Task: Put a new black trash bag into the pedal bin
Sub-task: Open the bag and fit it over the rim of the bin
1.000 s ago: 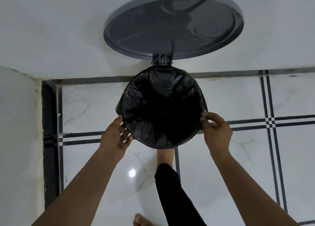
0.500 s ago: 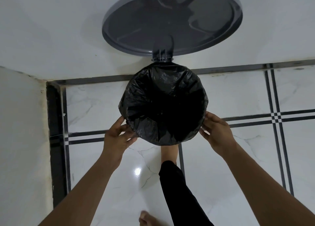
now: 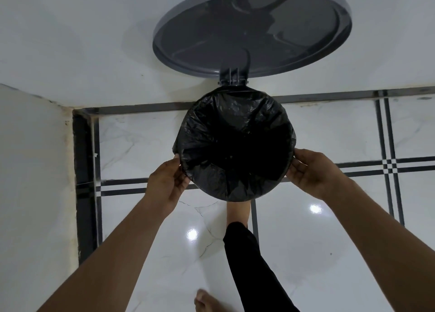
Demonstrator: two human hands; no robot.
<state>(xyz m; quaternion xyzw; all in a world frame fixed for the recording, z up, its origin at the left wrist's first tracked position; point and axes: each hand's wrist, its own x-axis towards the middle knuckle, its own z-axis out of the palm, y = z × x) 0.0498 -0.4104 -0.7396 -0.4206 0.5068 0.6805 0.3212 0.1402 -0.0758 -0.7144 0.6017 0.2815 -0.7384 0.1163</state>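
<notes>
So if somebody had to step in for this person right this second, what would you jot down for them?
Left hand: fingers curled at the bag's edge on the bin's left rim.
Right hand: the same on the right rim.
Black trash bag: inside the pedal bin, its mouth folded over the rim nearly all the way round.
Lid: up; a foot is at the base of the bin, seemingly on the pedal.
Done: bag in and spread open.
Left: probably tuck the edge snug, let go, lower the lid.

No text, label, brand, number or sign can be read anywhere in the head view.
</notes>
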